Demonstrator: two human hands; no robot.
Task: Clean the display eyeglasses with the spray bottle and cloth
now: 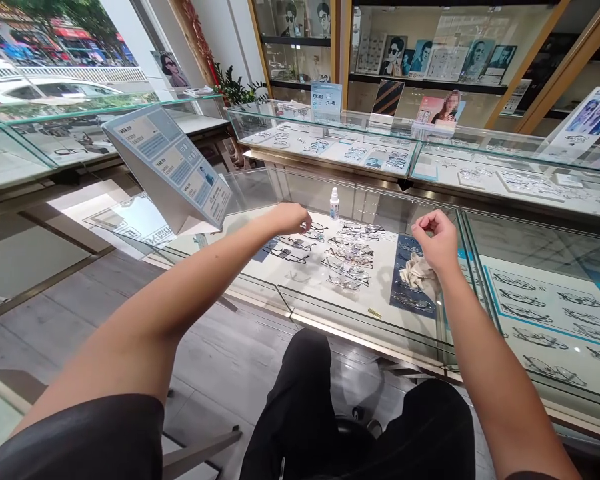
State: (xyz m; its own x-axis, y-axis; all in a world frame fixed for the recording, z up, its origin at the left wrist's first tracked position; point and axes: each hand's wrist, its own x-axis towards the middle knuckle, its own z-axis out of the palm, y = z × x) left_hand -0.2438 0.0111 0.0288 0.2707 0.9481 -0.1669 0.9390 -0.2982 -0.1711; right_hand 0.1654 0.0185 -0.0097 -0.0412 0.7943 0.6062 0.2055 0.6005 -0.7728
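My left hand (293, 219) is over the left part of the glass display counter (260, 283), its fingers curled downward. Close to those fingertips are dark-framed eyeglasses (317, 228); whether the fingers hold anything is hidden. My right hand (436, 239) is raised at the right with its fingers curled in, and nothing shows in it. Just below it a crumpled beige cloth (416, 272) lies over a dark blue panel (400, 293). Between the hands, a small white spray bottle (335, 205) stands upright on the counter, behind rows of eyeglasses (350, 257).
A tilted sign board (170, 167) stands at the counter's left end. A small yellowish strip (375, 312) is near the front edge. More eyeglasses (525, 310) fill the right case. Behind runs another glass showcase (325, 143). My knees (305, 373) are below the counter.
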